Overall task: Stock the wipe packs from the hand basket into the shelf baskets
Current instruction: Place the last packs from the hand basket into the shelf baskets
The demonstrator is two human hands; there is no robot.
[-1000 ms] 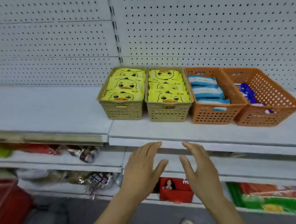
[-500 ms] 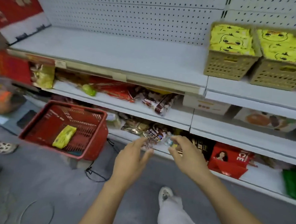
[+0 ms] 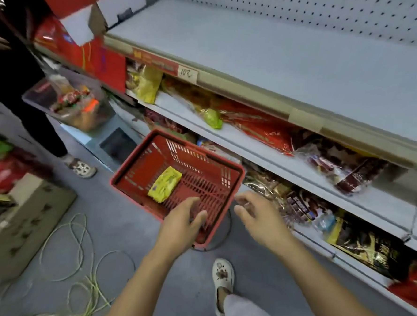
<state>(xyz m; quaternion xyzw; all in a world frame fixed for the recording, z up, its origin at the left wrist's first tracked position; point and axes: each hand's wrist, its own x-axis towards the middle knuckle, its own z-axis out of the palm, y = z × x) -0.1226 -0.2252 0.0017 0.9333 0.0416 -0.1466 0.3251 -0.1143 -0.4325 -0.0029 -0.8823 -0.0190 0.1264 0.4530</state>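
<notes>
Basket (image 3: 138, 163): we see one pack (image 3: 164, 184) inside.
Left hand (image 3: 181, 219): loose, empty, above its corner.
Right hand (image 3: 260, 214): spread, empty.

Bright even light, soft motion blur throughout, wide-angle bending at edges.

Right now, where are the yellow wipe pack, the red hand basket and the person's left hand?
yellow wipe pack (image 3: 164, 184): head view, middle of its wrapper.
red hand basket (image 3: 141, 164): head view, its left inner wall.
left hand (image 3: 181, 223): head view, back of the hand.
</notes>
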